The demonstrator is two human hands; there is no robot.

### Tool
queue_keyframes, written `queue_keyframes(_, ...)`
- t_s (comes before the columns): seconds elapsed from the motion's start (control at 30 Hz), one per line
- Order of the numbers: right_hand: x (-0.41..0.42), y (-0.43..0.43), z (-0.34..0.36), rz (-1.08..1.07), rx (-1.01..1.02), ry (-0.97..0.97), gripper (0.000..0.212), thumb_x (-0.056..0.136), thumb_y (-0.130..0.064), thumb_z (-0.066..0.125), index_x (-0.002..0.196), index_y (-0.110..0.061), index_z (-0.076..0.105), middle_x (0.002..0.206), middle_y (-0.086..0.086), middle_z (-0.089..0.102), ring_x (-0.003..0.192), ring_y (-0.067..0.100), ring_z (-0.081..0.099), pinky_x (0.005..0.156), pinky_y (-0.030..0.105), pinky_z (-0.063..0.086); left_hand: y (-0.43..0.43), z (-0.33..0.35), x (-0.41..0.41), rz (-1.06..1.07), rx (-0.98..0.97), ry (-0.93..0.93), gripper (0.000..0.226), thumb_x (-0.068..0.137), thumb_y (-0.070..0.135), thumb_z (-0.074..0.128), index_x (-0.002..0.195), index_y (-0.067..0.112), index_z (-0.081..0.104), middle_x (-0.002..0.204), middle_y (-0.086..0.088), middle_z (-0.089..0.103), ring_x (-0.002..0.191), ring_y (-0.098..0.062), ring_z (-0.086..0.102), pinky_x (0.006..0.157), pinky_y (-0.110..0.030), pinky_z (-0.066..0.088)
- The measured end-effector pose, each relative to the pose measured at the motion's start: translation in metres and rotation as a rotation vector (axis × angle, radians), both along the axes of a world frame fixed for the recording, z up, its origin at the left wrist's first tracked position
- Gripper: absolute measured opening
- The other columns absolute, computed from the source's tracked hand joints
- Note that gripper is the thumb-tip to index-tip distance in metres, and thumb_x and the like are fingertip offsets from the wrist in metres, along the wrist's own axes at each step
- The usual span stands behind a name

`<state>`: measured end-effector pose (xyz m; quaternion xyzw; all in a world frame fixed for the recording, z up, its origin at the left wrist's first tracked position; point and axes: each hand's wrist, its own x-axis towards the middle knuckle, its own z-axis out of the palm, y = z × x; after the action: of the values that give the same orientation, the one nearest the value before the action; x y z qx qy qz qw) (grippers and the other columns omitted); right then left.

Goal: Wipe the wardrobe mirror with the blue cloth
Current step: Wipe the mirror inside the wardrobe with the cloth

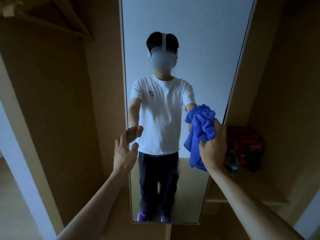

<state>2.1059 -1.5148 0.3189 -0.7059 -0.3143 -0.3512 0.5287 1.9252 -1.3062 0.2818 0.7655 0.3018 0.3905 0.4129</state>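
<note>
Your right hand (213, 151) grips the bunched cloth (199, 130) in curled fingers (205, 144) at the mirror's (173, 23) right edge; the tall glass lies leftward. Your left hand (123, 153), fingers loose, sits at its left edge.

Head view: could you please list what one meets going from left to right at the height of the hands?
Wooden panel → left hand → blue cloth, gripped by the right hand → red box.
</note>
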Motion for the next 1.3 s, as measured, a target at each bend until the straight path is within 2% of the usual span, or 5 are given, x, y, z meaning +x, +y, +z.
queue_keyframes(0.1, -0.021, 0.026, -0.002, 0.015, -0.091, 0.115, 0.034, 0.086, -0.010, 0.053, 0.120, -0.015, 0.054, 0.102, 0.005, 0.056, 0.089, 0.023, 0.060, 0.066, 0.044, 0.053, 0.003, 0.002, -0.003, -0.045, -0.041, -0.026, 0.053, 0.100, 0.021, 0.047, 0.150, 0.036, 0.037, 0.131, 0.003, 0.042, 0.113, -0.019, 0.049, 0.096, -0.045, 0.049)
queue_keyframes(0.53, -0.107, 0.138, -0.021, 0.153, -0.227, 0.091, 0.060, 0.088, -0.005, 0.058, 0.140, -0.025, 0.035, 0.134, 0.004, 0.041, 0.110, 0.031, 0.056, 0.080, 0.029, 0.041, 0.018, 0.006, -0.018, -0.200, -0.185, -0.062, 0.045, 0.109, 0.050, 0.015, 0.133, 0.044, 0.053, 0.119, 0.015, 0.053, 0.115, -0.007, 0.049, 0.100, -0.033, 0.036)
queue_keyframes(0.73, -0.132, 0.166, -0.022, 0.129, -0.305, -0.012, 0.046, 0.100, -0.033, 0.057, 0.138, -0.012, 0.041, 0.122, 0.006, 0.052, 0.104, 0.017, 0.061, 0.080, 0.032, 0.057, 0.021, 0.004, -0.019, -0.266, -0.364, -0.247, 0.025, 0.100, 0.055, 0.039, 0.114, 0.047, 0.058, 0.129, 0.003, 0.061, 0.114, -0.009, 0.061, 0.095, -0.031, 0.051)
queue_keyframes(0.93, -0.120, 0.150, -0.017, 0.155, -0.369, -0.079, 0.055, 0.098, -0.038, 0.057, 0.143, -0.012, 0.037, 0.133, 0.005, 0.049, 0.112, 0.018, 0.059, 0.085, 0.034, 0.055, 0.013, 0.005, -0.017, -0.173, -0.220, -0.145, 0.027, 0.105, 0.056, 0.030, 0.097, 0.073, 0.049, 0.109, 0.032, 0.053, 0.109, 0.006, 0.051, 0.088, -0.022, 0.040)
queue_keyframes(1.3, -0.060, 0.070, -0.009, 0.082, -0.172, -0.034, 0.058, 0.087, -0.043, 0.062, 0.138, -0.022, 0.042, 0.117, 0.001, 0.051, 0.094, 0.018, 0.059, 0.064, 0.027, 0.045, 0.006, -0.009, 0.003, 0.017, -0.119, -0.098, 0.042, 0.107, 0.047, 0.028, 0.141, 0.032, 0.047, 0.123, 0.006, 0.046, 0.107, -0.010, 0.046, 0.092, -0.035, 0.036)
